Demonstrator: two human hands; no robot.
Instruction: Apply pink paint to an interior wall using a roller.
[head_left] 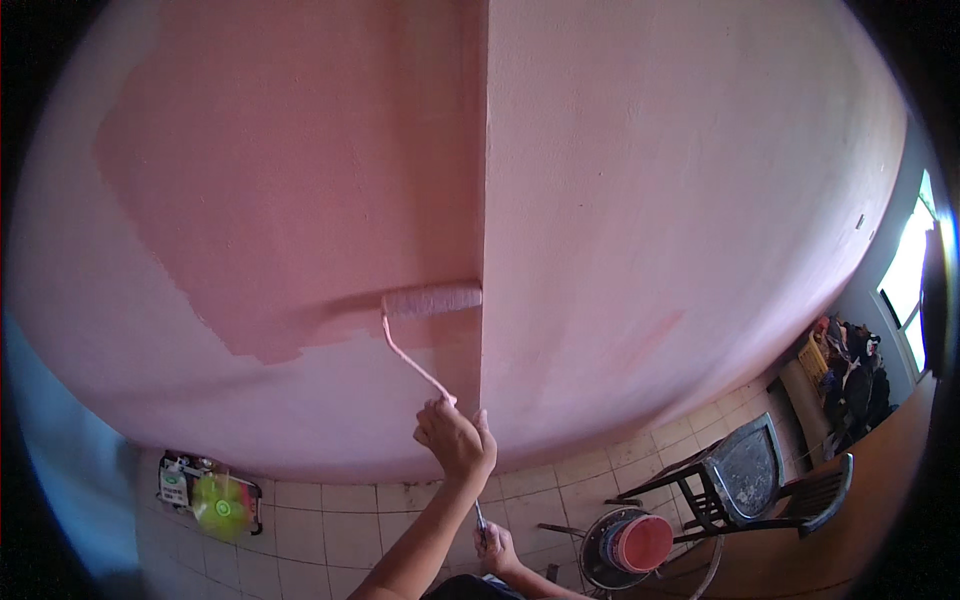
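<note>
A paint roller point(430, 300) with a bent pink-coated frame rests against the pink wall point(300, 160), beside the vertical corner. A darker pink painted patch surrounds it and extends upward; the wall right of the corner is paler, with a few darker streaks. My left hand point(455, 437) is closed round the upper part of the roller's handle, below the bend. Lower down, my right hand point(494, 545) grips the same handle near its bottom end. To the right of that hand, a red bucket of pink paint point(646, 545) sits on a dark round stand.
A worn dark chair point(742, 470) stands on the tiled floor point(605, 468) at right, behind the bucket. Beyond it are a yellow crate point(813, 358) and piled dark items point(860, 400) below a window point(905, 285). At lower left, a fan with green blades point(222, 508) stands near the wall.
</note>
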